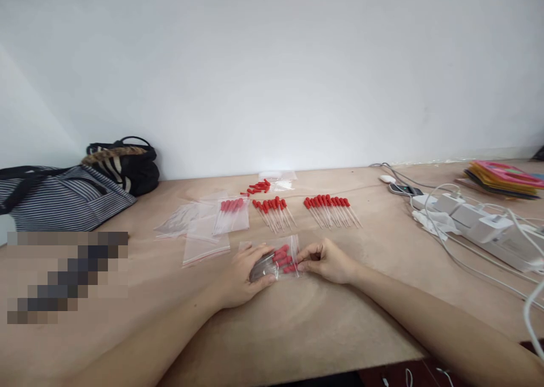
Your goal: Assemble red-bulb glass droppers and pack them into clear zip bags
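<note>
A clear zip bag [288, 241] lies flat at the front of the table, with several droppers with red rubber bulbs [281, 255] inside it. My left hand [244, 276] grips the bag's left part, thumb and fingers around the clear tubes. At the zip end, my right hand [329, 260] pinches the bag's edge close to the red bulbs; its fingertips are partly hidden. Behind are two fanned groups of red-bulbed droppers [274, 212], the right group [331, 210] being wider. Another filled zip bag [232, 217] rests to their left.
Flat zip bags [206, 242] overlap at left. Loose red bulbs [259, 187] lie near the wall beside clear tubes [283, 184]. A striped bag [68, 194] and black bag [140, 169] stand at far left. Chargers on a power strip [488, 228], cables and a colourful stack [504, 180] occupy the right.
</note>
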Motion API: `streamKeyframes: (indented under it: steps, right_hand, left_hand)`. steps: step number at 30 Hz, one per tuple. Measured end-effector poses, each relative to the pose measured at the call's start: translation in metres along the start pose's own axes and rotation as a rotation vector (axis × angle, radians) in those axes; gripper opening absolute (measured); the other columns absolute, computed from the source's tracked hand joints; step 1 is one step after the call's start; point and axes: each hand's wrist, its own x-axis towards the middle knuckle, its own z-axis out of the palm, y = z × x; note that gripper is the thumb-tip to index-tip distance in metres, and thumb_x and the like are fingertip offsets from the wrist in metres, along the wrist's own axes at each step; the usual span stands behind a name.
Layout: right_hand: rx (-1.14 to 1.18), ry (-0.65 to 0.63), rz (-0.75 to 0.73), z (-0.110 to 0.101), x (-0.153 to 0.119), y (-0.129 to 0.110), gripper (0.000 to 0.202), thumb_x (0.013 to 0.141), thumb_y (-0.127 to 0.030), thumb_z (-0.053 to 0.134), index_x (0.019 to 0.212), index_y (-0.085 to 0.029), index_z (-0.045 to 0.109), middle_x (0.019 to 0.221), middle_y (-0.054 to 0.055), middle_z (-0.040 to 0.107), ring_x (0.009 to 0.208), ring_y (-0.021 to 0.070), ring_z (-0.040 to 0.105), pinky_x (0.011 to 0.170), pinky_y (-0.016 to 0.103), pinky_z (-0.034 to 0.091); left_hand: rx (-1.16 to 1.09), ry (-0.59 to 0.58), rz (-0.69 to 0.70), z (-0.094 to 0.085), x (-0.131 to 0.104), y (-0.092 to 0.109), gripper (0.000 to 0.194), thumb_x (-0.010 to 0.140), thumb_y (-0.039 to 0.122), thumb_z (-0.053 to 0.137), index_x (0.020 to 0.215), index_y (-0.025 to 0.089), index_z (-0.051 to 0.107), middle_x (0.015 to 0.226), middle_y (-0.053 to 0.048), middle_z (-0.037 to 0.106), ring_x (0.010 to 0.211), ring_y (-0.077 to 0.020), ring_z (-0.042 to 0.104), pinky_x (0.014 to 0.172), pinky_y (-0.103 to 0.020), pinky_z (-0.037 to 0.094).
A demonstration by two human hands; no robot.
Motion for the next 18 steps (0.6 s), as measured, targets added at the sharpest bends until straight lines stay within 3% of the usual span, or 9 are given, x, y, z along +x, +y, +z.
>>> streamKeyframes:
  steps: [5,9,11,14,18]
  right_hand:
    - [-0.023,0.133,-0.008,0.005,0.013,0.0,0.021,0.057,-0.032,0.071,0.059,-0.014,0.061,0.056,-0.002,0.058,0.05,0.0071,0.049,0.049,0.019,0.039]
    - [-0.102,0.036,0.178,-0.016,0.031,-0.003,0.02,0.053,-0.026,0.073,0.06,-0.014,0.059,0.05,-0.004,0.055,0.042,0.0065,0.046,0.042,0.019,0.037]
    - [-0.206,0.237,0.23,-0.031,0.046,-0.003,0.012,0.058,-0.021,0.068,0.064,-0.014,0.06,0.056,-0.002,0.059,0.046,0.0073,0.049,0.044,0.019,0.038]
    - [-0.294,0.441,0.242,-0.045,0.077,-0.002,0.004,0.064,-0.016,0.06,0.067,-0.014,0.059,0.071,0.004,0.062,0.064,0.0122,0.056,0.057,0.021,0.042]
    - [-0.382,0.547,0.278,-0.041,0.119,-0.001,0.003,0.062,-0.014,0.061,0.063,-0.014,0.059,0.071,0.009,0.062,0.079,0.0214,0.058,0.065,0.027,0.043]
  left_hand:
    - [-0.013,0.008,0.006,0.002,0.001,-0.004,0.051,0.078,0.041,0.05,0.124,0.02,0.04,0.126,-0.009,0.049,0.119,-0.0263,0.04,0.101,-0.046,0.028]
    - [-0.018,0.005,0.013,0.002,-0.001,-0.005,0.053,0.077,0.043,0.052,0.124,0.022,0.04,0.127,-0.008,0.049,0.12,-0.0269,0.04,0.101,-0.046,0.028]
    - [-0.024,0.019,0.014,0.002,-0.001,-0.005,0.052,0.077,0.043,0.052,0.123,0.023,0.04,0.127,-0.007,0.049,0.12,-0.0273,0.04,0.101,-0.047,0.028]
    - [-0.034,0.023,0.01,0.001,-0.001,-0.004,0.051,0.077,0.042,0.052,0.123,0.022,0.041,0.127,-0.008,0.049,0.12,-0.0279,0.039,0.1,-0.047,0.029]
    - [-0.046,0.029,0.014,0.001,-0.002,-0.003,0.05,0.076,0.042,0.053,0.121,0.022,0.042,0.125,-0.008,0.051,0.117,-0.0269,0.042,0.1,-0.046,0.029]
